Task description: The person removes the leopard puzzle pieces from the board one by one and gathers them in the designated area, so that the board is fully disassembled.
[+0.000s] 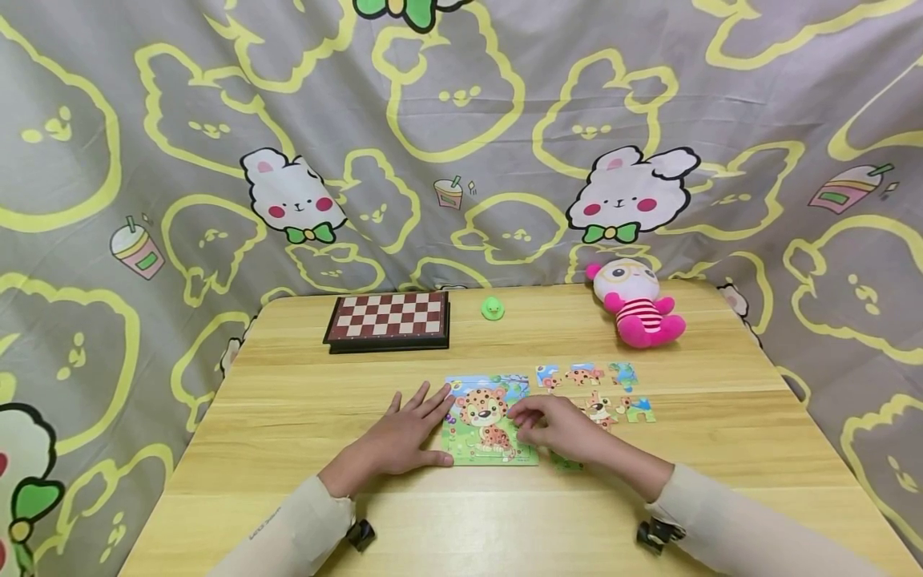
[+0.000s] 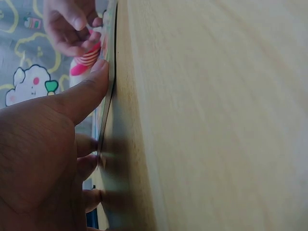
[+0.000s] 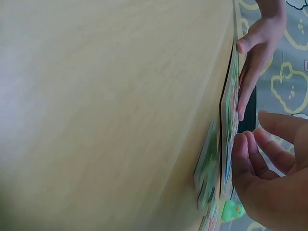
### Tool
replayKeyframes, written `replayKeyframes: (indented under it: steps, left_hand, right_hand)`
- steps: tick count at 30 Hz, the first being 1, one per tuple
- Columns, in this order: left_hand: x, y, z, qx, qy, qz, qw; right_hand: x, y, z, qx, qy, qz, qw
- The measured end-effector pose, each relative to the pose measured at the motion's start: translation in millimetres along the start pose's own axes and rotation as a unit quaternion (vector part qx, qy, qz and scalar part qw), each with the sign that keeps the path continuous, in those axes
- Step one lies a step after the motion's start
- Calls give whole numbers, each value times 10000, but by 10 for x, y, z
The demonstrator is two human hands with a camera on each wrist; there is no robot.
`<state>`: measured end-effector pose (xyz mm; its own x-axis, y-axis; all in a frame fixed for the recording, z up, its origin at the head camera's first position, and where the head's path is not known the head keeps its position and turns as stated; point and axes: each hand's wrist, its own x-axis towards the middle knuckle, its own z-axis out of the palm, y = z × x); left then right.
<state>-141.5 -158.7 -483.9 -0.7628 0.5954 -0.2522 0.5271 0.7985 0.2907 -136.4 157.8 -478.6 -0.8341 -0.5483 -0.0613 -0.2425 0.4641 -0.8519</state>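
A jigsaw board (image 1: 490, 455) with a spotted leopard cub picture lies flat on the wooden table. My left hand (image 1: 404, 433) rests at the board's left side, fingers spread and thumb on its lower left corner; the left wrist view shows the thumb (image 2: 86, 91) along the edge. Over the right part of the board hovers my right hand (image 1: 558, 425), fingers loosely bent. In the right wrist view a gap shows between its thumb and fingers, with nothing held there. Loose puzzle pieces (image 1: 640, 410) lie right of the board, some partly hidden under the right hand and forearm.
Toward the back left stands a folded chessboard case (image 1: 389, 320). A green toy duck (image 1: 493, 308) sits right of it, and a pink plush toy (image 1: 638, 308) at the back right. A patterned curtain (image 1: 461, 120) hangs behind the table (image 1: 505, 521).
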Motion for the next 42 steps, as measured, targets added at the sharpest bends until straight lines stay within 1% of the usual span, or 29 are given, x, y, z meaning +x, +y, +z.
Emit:
replayKeyframes:
  steps: [2,9,15,24,31,42]
  left_hand:
    - [0,-3,4,6,6,-1,10000]
    - [3,-8,13,5,36,4,10000]
    - [7,-11,16,5,37,-10,10000]
    - [-4,5,0,-19,25,-24,10000]
    - [1,8,0,8,19,-39,10000]
    - [14,-14,17,61,9,-42,10000]
  right_hand:
    - [30,-11,30,5,-21,-24,10000]
    - [132,-39,129,-242,-31,-157,9996]
    - [174,-61,197,-336,-114,-222,9991]
    - [210,-92,225,-604,-251,-85,9978]
    - [253,-112,249,-907,-308,-105,9953]
    - [268,-142,286,-983,-368,-40,9945]
